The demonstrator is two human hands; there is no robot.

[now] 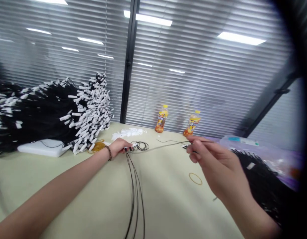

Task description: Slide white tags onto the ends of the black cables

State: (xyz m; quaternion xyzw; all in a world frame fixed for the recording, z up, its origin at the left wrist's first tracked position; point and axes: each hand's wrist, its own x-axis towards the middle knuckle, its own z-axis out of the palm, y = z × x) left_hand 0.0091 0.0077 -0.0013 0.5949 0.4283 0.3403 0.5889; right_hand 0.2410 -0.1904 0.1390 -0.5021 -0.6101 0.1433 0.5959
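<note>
While the left hand (118, 147), which wears a dark beaded bracelet (109, 153), has its fingers closed on several thin black cables (137, 199), the right hand (223, 166) pinches one thin black strand (165, 145) between the thumb and fingertips. This strand runs above the pale yellow-green table (165, 199) in the space between both hands. From the left hand the cables hang down towards the near edge of the view; just beside its fingers are dark coiled loops (143, 146). A yellow rubber band (195, 178) lies on the table, near the right hand. Behind the left hand is a scatter of small white pieces (130, 132), and at far left a big heap of black cables with white tags (91, 109). Two clear bottles with yellow caps (161, 119) stand at the back, before the window blinds (193, 73).
</note>
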